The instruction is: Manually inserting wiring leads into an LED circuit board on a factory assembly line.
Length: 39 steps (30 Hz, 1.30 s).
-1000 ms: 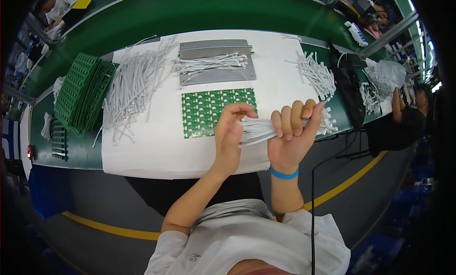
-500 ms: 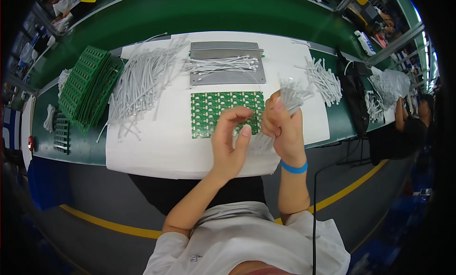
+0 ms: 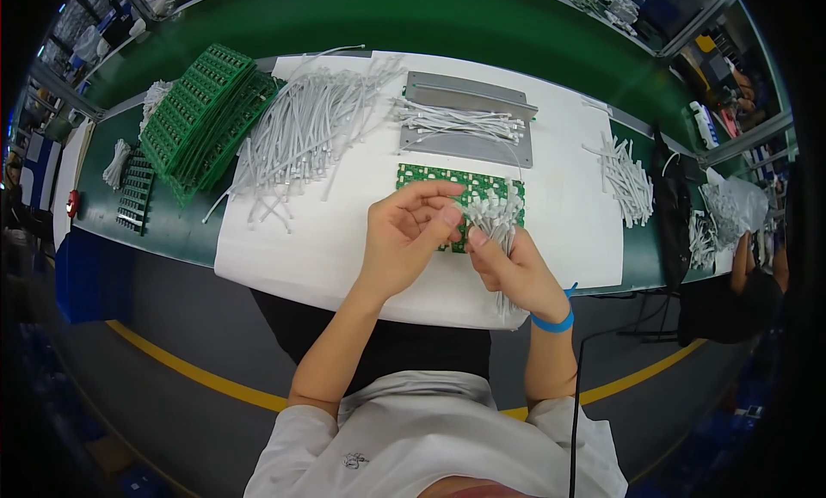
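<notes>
My right hand grips a bundle of short white cables, their connector ends fanned upward over a green circuit board panel on the white mat. My left hand is beside it, thumb and forefinger pinched at the bundle's left edge near one cable end. A blue band is on my right wrist. The lower cable ends hang below my right hand over the mat's front edge.
A big loose heap of white cables lies left of centre. A grey metal tray holds more cables. Stacked green boards sit at left. Another cable pile lies at right, next to a black bag.
Both hands moved from the mat's right front edge left to above the green board. The bundle went from lying sideways between the hands to upright in my right hand.
</notes>
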Tool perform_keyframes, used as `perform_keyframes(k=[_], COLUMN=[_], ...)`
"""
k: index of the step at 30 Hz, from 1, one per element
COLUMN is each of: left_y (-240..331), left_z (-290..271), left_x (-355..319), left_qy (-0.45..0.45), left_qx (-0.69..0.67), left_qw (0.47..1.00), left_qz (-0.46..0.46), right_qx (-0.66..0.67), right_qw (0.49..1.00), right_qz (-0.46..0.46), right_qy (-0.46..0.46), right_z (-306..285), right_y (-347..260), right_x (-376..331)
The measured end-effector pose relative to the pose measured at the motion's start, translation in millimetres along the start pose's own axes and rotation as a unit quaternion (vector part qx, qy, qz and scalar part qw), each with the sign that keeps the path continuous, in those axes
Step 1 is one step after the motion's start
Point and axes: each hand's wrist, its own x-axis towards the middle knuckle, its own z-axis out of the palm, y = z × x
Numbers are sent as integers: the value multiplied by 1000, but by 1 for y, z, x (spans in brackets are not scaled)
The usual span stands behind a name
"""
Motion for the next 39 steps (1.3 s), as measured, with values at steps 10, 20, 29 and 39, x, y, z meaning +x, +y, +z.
perform_keyframes(k=[10, 20, 29, 39], left_y=[-8, -2, -20, -22], left_z=[3, -2, 21, 21], left_x=[-6, -1, -2, -21], left_qy=[7, -21, -64, -82], left_qx=[72, 322, 141, 18], left_qw=[997, 941, 986, 995], left_qz=[17, 100, 59, -61], right_qx=[-12, -158, -51, -116], right_qw=[991, 959, 987, 983], right_qz=[-69, -123, -114, -131], right_qy=[116, 199, 105, 49], right_z=[-9, -34, -9, 22], right_y=[0, -19, -13, -2], right_x=[1, -1, 2, 6])
